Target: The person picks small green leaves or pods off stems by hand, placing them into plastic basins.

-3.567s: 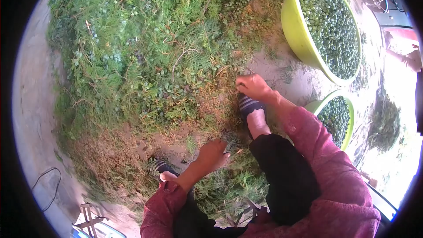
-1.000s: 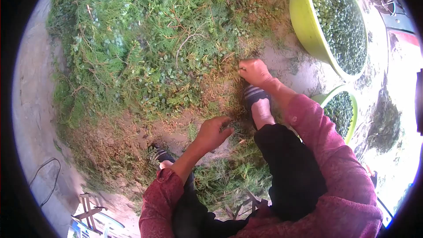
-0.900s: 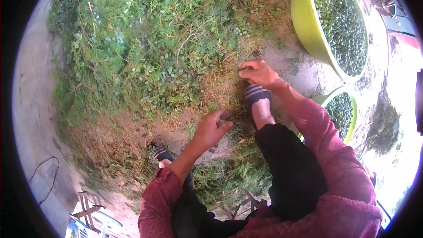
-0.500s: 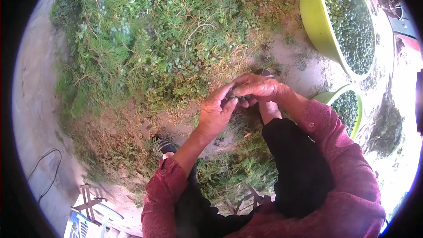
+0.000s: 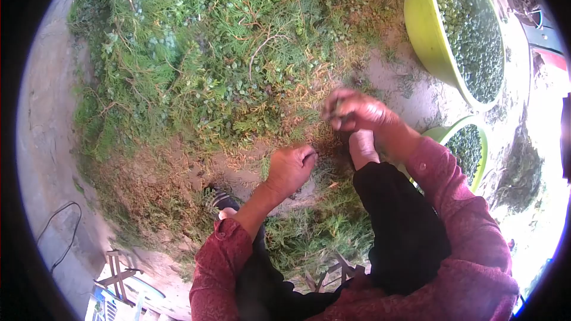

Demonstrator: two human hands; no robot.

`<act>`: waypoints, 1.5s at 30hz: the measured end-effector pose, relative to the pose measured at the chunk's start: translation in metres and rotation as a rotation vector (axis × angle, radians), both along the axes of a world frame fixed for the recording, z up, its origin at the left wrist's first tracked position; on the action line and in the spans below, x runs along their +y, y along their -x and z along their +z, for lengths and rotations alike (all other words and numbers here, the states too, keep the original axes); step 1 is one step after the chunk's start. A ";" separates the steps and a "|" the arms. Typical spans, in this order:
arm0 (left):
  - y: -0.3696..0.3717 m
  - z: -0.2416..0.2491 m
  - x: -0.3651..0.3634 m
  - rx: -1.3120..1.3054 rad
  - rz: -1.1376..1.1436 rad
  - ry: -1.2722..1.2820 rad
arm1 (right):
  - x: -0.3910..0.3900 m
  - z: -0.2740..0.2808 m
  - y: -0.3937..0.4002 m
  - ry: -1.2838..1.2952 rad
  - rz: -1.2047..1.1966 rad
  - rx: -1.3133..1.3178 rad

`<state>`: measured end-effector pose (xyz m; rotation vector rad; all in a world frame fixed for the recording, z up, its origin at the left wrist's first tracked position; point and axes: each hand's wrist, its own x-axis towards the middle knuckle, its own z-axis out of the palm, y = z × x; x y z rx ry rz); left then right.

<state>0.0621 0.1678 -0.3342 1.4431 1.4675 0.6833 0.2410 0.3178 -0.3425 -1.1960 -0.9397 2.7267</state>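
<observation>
Ahead of both hands, a heap of leafy green sprigs (image 5: 196,53) spreads over the ground. The right hand (image 5: 357,110), blurred, is near the heap's edge, above the right foot (image 5: 363,147), its fingers curled; the left hand (image 5: 289,169) lies apart from it, fingers folded narrow. Whether either grips anything cannot be told. Rightward, a large yellow-green tub (image 5: 423,38) and a smaller green tub (image 5: 483,142) contain small green pieces (image 5: 470,41).
</observation>
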 end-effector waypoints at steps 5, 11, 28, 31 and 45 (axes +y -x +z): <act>-0.005 -0.002 -0.006 -0.064 -0.053 0.121 | 0.045 -0.036 -0.013 -1.179 0.200 -0.281; -0.007 0.001 -0.005 -0.078 -0.013 0.135 | 0.053 -0.069 0.010 -1.570 0.343 -0.811; 0.003 0.007 0.021 -0.874 0.461 0.558 | -0.015 0.017 0.025 0.129 -0.136 0.040; 0.001 0.011 0.023 -0.979 0.518 0.513 | -0.019 0.021 0.027 -0.104 0.033 -0.023; 0.002 0.013 0.020 -0.520 0.487 0.360 | -0.028 0.026 0.028 -0.275 0.181 -0.160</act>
